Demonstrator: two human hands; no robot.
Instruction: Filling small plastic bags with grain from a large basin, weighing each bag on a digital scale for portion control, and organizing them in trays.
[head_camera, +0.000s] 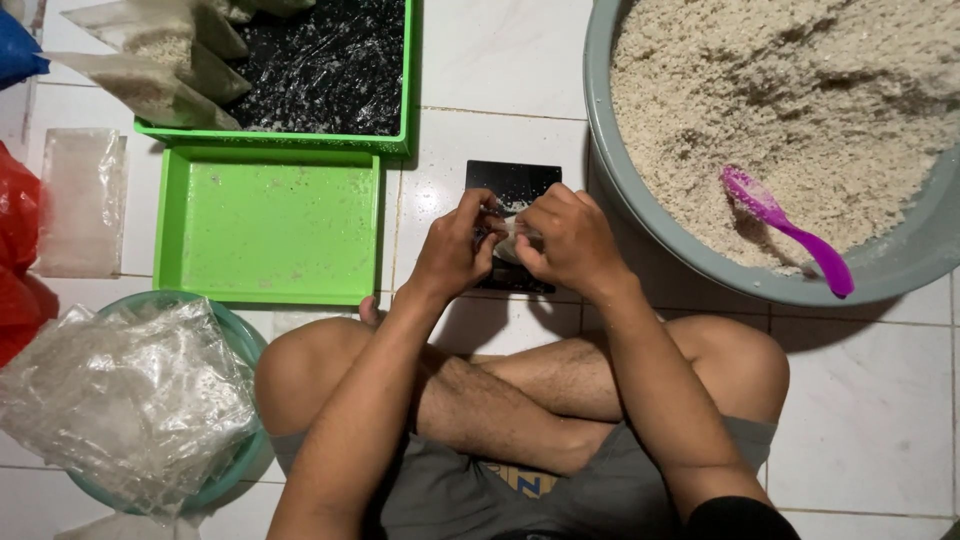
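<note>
A white tiled floor (500, 70) serves as the work surface, with the person sitting cross-legged on it. Between the fingertips of the left hand (452, 245) and the right hand (570, 238) sits a small clear packet (508, 236) with pale grain in it, pinched at its top edge; both hands are closed tight on it, thumbs pressed against forefingers, and it hangs just above a small black scale (512, 185) lying right beneath the fingers. Beyond the right knuckles stands a big grey basin (640, 215) heaped with grain, a purple scoop (790, 232) lying in it. Out past the left fingers lies an empty green tray (265, 225), and further off a second green tray (405, 90) lined with black plastic and holding filled packets (150, 85). Nearest the left knee, a teal bowl (245, 340) is stuffed with empty clear bags (120, 400). The grip looks narrow: should the thin film slip or tear under the pull, grain would likely spill over the scale and tiles.
</note>
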